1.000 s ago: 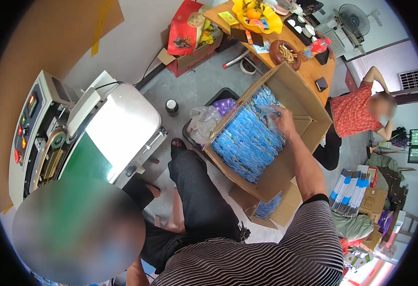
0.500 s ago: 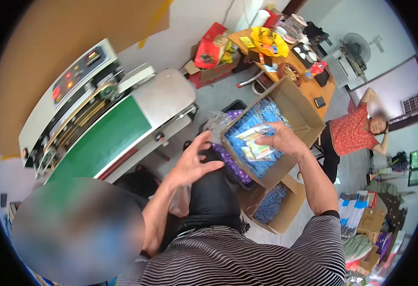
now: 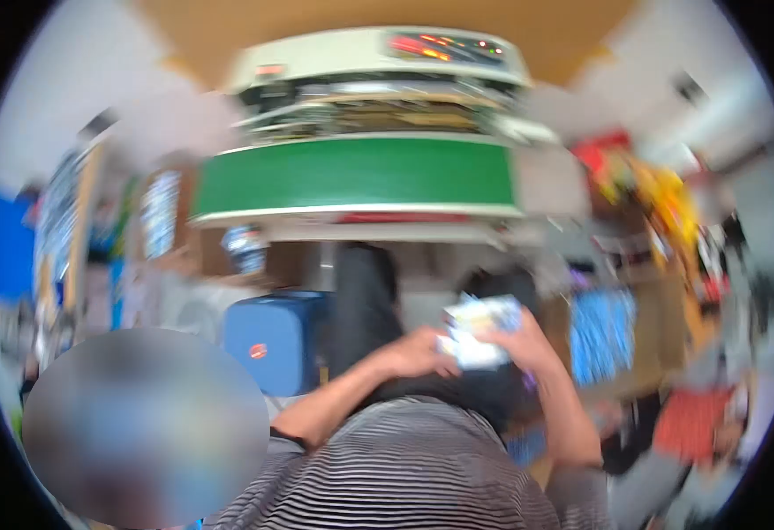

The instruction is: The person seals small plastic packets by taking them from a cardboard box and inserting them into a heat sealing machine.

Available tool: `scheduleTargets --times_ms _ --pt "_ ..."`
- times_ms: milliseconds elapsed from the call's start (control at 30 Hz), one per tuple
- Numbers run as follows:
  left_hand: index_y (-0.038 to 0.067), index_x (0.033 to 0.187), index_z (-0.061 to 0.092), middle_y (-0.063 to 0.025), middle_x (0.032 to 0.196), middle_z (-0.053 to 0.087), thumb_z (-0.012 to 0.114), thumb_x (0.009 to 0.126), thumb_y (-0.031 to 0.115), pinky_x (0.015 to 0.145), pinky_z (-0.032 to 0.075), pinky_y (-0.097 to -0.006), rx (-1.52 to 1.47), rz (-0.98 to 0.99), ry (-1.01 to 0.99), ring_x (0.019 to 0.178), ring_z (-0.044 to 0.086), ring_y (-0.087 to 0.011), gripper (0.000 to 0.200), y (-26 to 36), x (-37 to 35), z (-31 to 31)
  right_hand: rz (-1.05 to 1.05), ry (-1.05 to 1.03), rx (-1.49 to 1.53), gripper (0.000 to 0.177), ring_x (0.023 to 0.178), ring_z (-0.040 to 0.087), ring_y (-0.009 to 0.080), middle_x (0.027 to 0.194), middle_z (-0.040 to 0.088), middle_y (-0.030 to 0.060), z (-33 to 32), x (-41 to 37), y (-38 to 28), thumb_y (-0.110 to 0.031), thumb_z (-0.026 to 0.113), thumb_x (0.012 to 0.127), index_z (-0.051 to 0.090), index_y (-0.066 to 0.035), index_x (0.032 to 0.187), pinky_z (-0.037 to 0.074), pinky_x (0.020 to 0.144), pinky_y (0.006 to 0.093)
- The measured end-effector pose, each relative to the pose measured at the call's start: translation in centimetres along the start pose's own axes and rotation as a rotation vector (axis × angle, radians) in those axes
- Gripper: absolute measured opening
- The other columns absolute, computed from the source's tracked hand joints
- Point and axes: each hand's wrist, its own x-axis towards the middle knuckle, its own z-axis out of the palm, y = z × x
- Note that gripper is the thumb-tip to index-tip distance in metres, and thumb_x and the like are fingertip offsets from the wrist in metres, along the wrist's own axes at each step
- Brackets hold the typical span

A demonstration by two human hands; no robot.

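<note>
Small whitish printed packets (image 3: 475, 340) are above my lap, blurred by motion. My right hand (image 3: 526, 343) is closed on them from the right, with its thumb over the front. Against their left edge, my left hand (image 3: 422, 353) has its fingers curled round that side. How many packets there are cannot be made out. To the right of my knees stands a cardboard box (image 3: 656, 331) holding blue packets (image 3: 600, 336). In front of me, past my knees, runs the green belt (image 3: 360, 175) of a machine with a lit control panel (image 3: 449, 48).
A blue case-like box (image 3: 268, 344) stands left of my legs. Cartons and stacked goods (image 3: 159, 212) fill the left side. A person in a red top (image 3: 691, 424) is at the lower right. Red and yellow items (image 3: 660, 199) lie at the far right.
My view has swung left, from the cardboard box to the machine. My right hand has brought the packets from the box to my lap, and my left hand has closed on their left side.
</note>
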Motion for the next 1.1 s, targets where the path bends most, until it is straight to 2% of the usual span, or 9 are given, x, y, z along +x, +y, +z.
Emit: scheduleTargets --times_ms 133,267,333,467,600,767,867,967,1100 --pt "-0.003 0.12 0.066 -0.0102 0.103 0.073 0.067 0.093 0.008 0.083 0.061 -0.0311 -0.126 0.132 0.04 0.092 0.072 -0.0168 0.03 -3.1 -4.2 -1.0 0.042 -0.001 0.152 0.041 0.097 0.072 0.0221 0.109 0.074 0.0107 5.9 1.2 0.4 -0.002 0.079 0.077 0.069 0.003 0.117 0.057 0.089 0.0379" --pt "-0.001 0.133 0.057 -0.0076 0.113 0.071 0.069 0.092 0.008 0.084 0.061 -0.0309 -0.447 0.202 0.261 0.101 0.07 -0.0156 0.044 -7.0 -5.6 -0.2 0.006 -0.083 0.211 0.041 0.097 0.072 0.0236 0.109 0.073 0.0125 9.2 2.2 3.7 -0.002 0.076 0.081 0.067 0.004 0.12 0.058 0.089 0.0377" --pt "0.0 0.137 0.052 -0.0066 0.118 0.069 0.069 0.092 0.008 0.084 0.061 -0.0308 -0.511 0.246 0.312 0.105 0.069 -0.0152 0.049 -8.2 -5.6 -1.1 0.05 0.054 0.203 0.054 0.104 0.07 0.026 0.118 0.068 0.0155 9.5 3.7 6.0 0.008 0.07 0.079 0.057 0.005 0.132 0.058 0.091 0.0398" --pt "0.003 0.141 0.048 -0.006 0.126 0.066 0.068 0.094 0.007 0.086 0.06 -0.0308 -0.563 0.289 0.375 0.114 0.066 -0.0152 0.051 -7.6 -6.6 -0.3 0.018 0.019 0.209 0.05 0.103 0.07 0.0254 0.121 0.068 0.0153 10.6 4.0 4.6 0.006 0.068 0.083 0.057 0.006 0.132 0.057 0.091 0.0391" --pt "0.002 0.14 0.051 -0.0102 0.117 0.07 0.067 0.092 0.005 0.083 0.061 -0.0331 -0.74 0.406 0.376 0.103 0.071 -0.0199 0.05 -8.0 -6.5 -0.4 0.122 0.063 0.041 0.049 0.1 0.065 0.0235 0.132 0.064 0.0147 11.8 3.6 2.2 -0.008 0.071 0.096 0.056 0.006 0.14 0.053 0.081 0.0378" --pt "0.007 0.148 0.045 -0.0106 0.133 0.063 0.059 0.103 0.026 0.098 0.055 -0.0413 -0.947 0.476 0.131 0.121 0.063 -0.0233 0.051 -9.5 -5.8 -0.9 -0.014 0.167 0.112 0.044 0.094 0.065 0.0224 0.124 0.066 0.015 15.7 0.3 0.3 -0.005 0.071 0.096 0.059 0.012 0.134 0.052 0.075 0.0386" --pt "0.009 0.149 0.043 -0.0117 0.136 0.062 0.056 0.106 0.035 0.1 0.054 -0.044 -1.182 0.471 -0.067 0.123 0.062 -0.0248 0.052 -8.8 -5.9 -0.2 0.116 0.212 -0.032 0.043 0.099 0.065 0.0237 0.123 0.067 0.0157 15.5 -0.8 0.8 -0.009 0.073 0.095 0.061 0.012 0.132 0.053 0.08 0.0405" --pt "0.011 0.135 0.054 -0.0114 0.128 0.066 0.047 0.108 0.042 0.096 0.056 -0.044 -1.088 0.404 0.154 0.124 0.062 -0.0273 0.042 -6.7 -6.9 1.2 0.128 0.215 -0.015 0.045 0.099 0.065 0.0247 0.123 0.067 0.0165 15.3 -0.4 2.1 -0.012 0.074 0.095 0.062 0.013 0.13 0.054 0.081 0.0411" --pt "0.016 0.135 0.053 -0.0082 0.119 0.066 0.046 0.108 0.046 0.087 0.056 -0.0415 -0.94 0.36 0.452 0.114 0.064 -0.0262 0.041 -6.7 -5.9 1.9 0.131 0.247 -0.064 0.047 0.097 0.066 0.0258 0.121 0.068 0.0174 16.5 -0.7 1.8 -0.017 0.076 0.095 0.063 0.014 0.128 0.054 0.081 0.0417"
